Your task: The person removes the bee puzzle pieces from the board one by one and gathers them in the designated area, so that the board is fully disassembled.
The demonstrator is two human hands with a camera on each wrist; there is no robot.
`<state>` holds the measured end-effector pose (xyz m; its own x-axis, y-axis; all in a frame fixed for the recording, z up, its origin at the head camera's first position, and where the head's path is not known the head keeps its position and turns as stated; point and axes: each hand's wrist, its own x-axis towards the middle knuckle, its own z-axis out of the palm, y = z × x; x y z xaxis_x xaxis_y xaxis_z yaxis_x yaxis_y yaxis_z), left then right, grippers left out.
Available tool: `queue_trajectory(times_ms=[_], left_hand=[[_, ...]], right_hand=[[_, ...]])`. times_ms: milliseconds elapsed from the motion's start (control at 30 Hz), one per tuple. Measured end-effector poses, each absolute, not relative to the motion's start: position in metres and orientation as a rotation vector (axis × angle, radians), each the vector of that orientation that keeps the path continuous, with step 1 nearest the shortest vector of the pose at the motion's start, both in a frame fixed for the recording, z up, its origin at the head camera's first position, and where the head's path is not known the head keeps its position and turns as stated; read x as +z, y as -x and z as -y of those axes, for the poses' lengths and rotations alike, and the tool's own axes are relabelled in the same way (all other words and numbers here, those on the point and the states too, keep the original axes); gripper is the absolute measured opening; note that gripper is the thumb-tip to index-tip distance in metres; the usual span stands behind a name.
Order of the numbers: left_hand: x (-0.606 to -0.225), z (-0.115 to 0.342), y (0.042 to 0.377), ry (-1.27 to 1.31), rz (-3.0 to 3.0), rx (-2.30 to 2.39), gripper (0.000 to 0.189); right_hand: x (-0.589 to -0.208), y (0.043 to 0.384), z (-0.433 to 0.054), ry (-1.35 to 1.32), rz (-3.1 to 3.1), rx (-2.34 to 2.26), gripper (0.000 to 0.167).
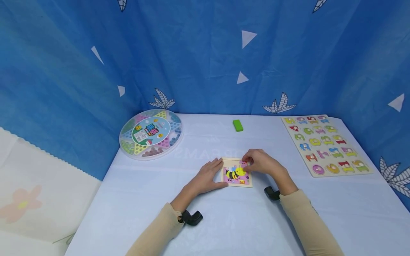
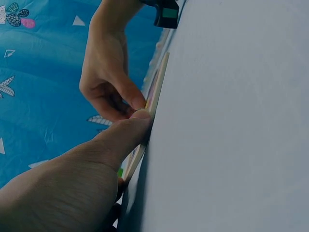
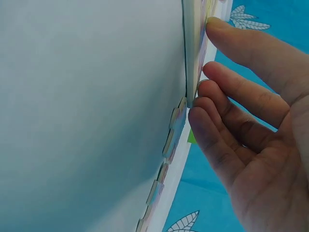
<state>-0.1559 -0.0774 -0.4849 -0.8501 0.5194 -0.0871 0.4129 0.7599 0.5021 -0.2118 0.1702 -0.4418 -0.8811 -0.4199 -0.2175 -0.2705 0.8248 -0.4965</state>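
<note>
A small square wooden bee puzzle, with a yellow and black bee on pink in a pale frame, lies flat on the table between my hands. My left hand grips the left side of its frame, thumb at the near edge and fingers towards the far edge. From the right, my right hand bends over the upper right corner. Its thumb and index fingertip hold a puzzle piece there, which they partly cover. In the right wrist view, the other fingers curl beside the frame's edge.
A green block lies beyond the puzzle. At the back left is a round Chinese checkers set under a clear cover. A wooden number board with several coloured pieces lies to the right. Blue curtain hangs behind the white table.
</note>
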Motion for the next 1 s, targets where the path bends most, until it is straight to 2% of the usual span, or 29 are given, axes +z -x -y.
queue_trajectory(times_ms=[1000], left_hand=[[-0.4882, 0.0775, 0.1565, -0.753, -2.737, 0.690, 0.088]], right_hand=[[-0.4399, 0.2154, -0.1678, 0.476, -2.670, -0.639, 0.028]])
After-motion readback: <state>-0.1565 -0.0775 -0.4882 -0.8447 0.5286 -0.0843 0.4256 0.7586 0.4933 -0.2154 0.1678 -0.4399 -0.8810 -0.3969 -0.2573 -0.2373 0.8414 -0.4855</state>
